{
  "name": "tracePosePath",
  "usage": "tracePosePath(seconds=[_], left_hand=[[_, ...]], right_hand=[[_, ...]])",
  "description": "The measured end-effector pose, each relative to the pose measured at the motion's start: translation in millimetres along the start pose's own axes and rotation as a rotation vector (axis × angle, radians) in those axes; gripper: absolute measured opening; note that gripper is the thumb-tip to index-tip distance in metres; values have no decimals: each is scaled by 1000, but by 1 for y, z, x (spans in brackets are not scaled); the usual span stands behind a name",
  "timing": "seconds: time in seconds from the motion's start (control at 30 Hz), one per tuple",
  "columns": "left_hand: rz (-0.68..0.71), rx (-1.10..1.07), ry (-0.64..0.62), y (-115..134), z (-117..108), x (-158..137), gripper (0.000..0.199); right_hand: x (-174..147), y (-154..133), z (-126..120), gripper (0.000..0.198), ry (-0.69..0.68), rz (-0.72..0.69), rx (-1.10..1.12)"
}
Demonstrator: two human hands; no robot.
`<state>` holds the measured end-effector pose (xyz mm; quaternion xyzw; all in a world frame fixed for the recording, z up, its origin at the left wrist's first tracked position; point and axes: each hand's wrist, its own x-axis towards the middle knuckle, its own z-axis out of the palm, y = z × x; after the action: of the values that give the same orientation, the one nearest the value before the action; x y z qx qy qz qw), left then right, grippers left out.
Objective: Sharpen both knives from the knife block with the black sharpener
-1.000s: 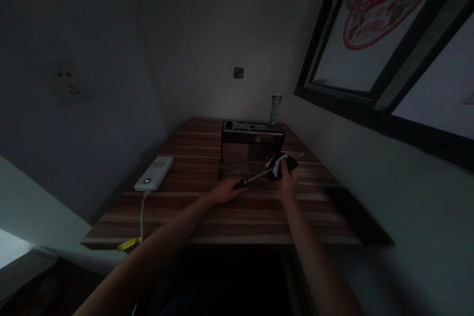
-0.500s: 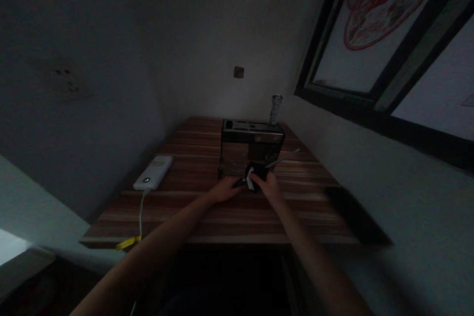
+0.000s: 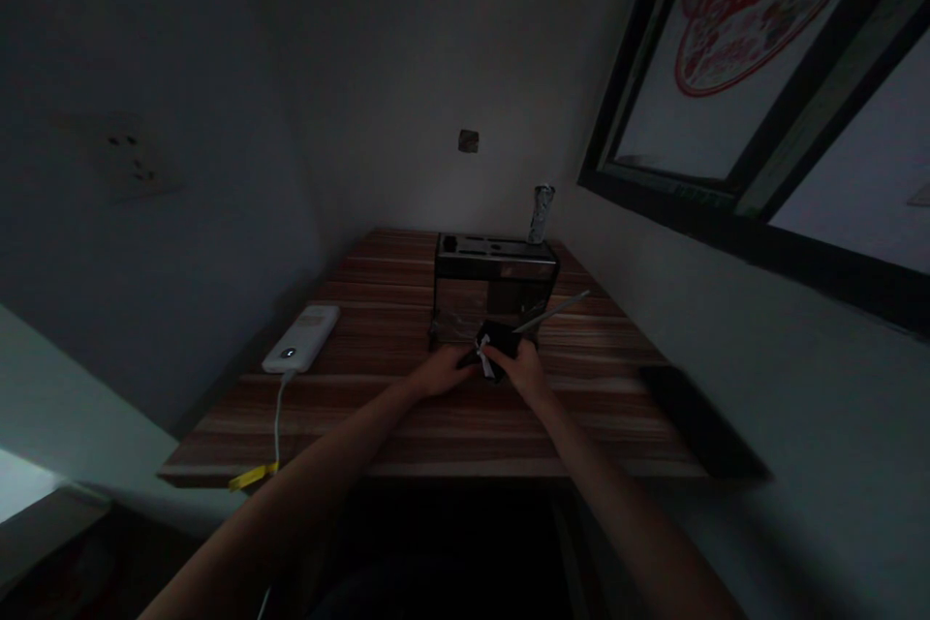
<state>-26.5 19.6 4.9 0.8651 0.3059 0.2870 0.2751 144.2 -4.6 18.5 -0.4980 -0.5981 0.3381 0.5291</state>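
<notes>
Gripping a knife (image 3: pixel 542 317) by its handle in our left hand (image 3: pixel 443 373), we clamp a dark cloth (image 3: pixel 498 341) round the blade's base with our right (image 3: pixel 521 370); blade points up-right, over the table (image 3: pixel 407 426).

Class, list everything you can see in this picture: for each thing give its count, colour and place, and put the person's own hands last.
Table: one, striped brown wood, in the room corner.
Knife block: one, dark and metallic, far side of table.
Can: one, silvery, behind the block by the wall.
Power bank: one, white, left side of table.
Cable: one, white with yellow tag, running off the front edge.
Framed picture: one, red design, right wall.
Knife: one, slim, pale blade.
Cloth: one, black and white.
Left hand: at knife handle.
Right hand: gripping cloth.
</notes>
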Motion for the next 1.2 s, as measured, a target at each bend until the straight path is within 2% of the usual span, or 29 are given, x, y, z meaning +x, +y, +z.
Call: tracePosePath(seconds=[0.17, 0.67, 0.83, 1.0, 1.2], left_hand=[[34, -8, 21, 3, 0, 1, 33], [18, -42, 1, 11, -1, 2, 28], [-27, 25, -18, 13, -2, 3, 26], [-2, 54, -31, 14, -2, 2, 24], [17, 102, -60, 17, -2, 1, 24]], right_hand=[[0, -1, -1, 30, 26, -7, 61], [6, -2, -11, 33, 205, 3, 271], [10, -5, -19, 35, 372, 4, 318], [14, -11, -30, 33, 553, -45, 442], [21, -8, -47, 38, 828, -42, 490]])
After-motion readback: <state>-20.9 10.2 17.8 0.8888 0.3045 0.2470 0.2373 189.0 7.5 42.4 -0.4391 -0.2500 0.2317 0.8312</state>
